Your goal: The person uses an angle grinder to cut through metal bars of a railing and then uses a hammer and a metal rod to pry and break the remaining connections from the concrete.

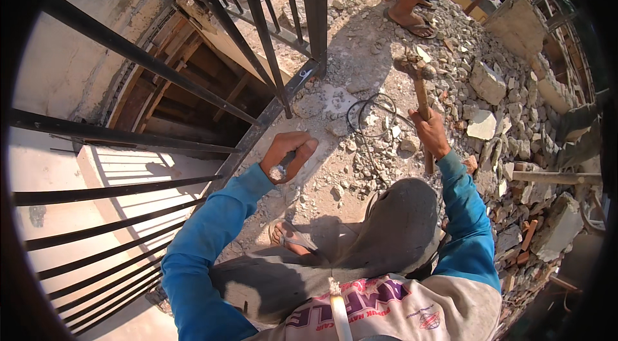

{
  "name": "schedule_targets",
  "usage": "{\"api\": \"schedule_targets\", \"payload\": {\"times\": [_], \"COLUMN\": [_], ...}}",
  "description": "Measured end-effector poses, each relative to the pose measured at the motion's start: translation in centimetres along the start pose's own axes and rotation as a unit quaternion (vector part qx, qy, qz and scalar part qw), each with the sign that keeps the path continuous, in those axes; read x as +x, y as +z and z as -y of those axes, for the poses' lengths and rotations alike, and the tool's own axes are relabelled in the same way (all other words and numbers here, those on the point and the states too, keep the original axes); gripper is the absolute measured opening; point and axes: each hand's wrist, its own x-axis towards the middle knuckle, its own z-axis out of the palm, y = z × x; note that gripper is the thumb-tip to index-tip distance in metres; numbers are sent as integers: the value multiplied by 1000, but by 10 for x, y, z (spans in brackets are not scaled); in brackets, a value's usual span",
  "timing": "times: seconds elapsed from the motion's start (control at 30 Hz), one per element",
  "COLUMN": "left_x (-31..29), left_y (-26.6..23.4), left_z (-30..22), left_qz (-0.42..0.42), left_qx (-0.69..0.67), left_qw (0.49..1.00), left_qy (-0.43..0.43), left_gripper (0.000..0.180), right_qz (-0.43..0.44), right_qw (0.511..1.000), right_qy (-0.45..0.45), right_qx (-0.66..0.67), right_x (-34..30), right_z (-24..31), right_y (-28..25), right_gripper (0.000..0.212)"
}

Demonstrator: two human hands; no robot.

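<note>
My right hand [431, 134] is wrapped round the wooden handle of a hammer [421, 95], whose metal head points away from me, above the rubble. My left hand [288, 156] is closed round a metal chisel [277, 173], seen nearly end-on. Only its pale, battered round end shows below the fist; the rest is hidden by my fingers. The fist is beside the bottom rail of a black metal railing [244, 148]. Past it lies a patch of chipped, pale concrete [336, 101]. Hammer and chisel are well apart.
A thin black cable [364, 119] lies looped between my hands. Broken concrete and bricks [492, 125] cover the right side. Ahead stands another person in sandals [412, 22]. Beyond the railing, a framed opening [193, 83] drops away on the left. My sandalled foot [293, 238] is below.
</note>
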Motion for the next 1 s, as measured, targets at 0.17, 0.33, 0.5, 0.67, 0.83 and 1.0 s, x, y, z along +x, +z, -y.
{"api": "schedule_targets", "payload": {"times": [0.17, 0.33, 0.5, 0.67, 0.83, 1.0], "left_x": [93, 139, 157, 170, 185, 192], "left_y": [53, 86, 96, 104, 98, 94], "left_z": [-22, -25, -18, -23, -10, -3], "left_qz": [-5, -9, -63, -65, -50, -67], "left_qx": [47, 121, 105, 120, 134, 150], "left_qw": [986, 973, 963, 959, 965, 961], "left_qy": [161, 198, 238, 249, 221, 223], "left_gripper": [27, 25, 29, 29, 29, 31], "right_qz": [28, 7, 20, 23, 50, 72], "right_qw": [999, 998, 999, 998, 997, 994], "right_qy": [31, 14, 40, 50, 51, 77], "right_qx": [17, 65, 20, 2, 9, 28], "right_x": [1, -29, -50, -53, -46, -39], "right_z": [-14, -44, -69, -87, -73, -57], "right_y": [9, 11, -2, -1, 5, 6], "right_gripper": [31, 28, 27, 24, 22, 23]}}
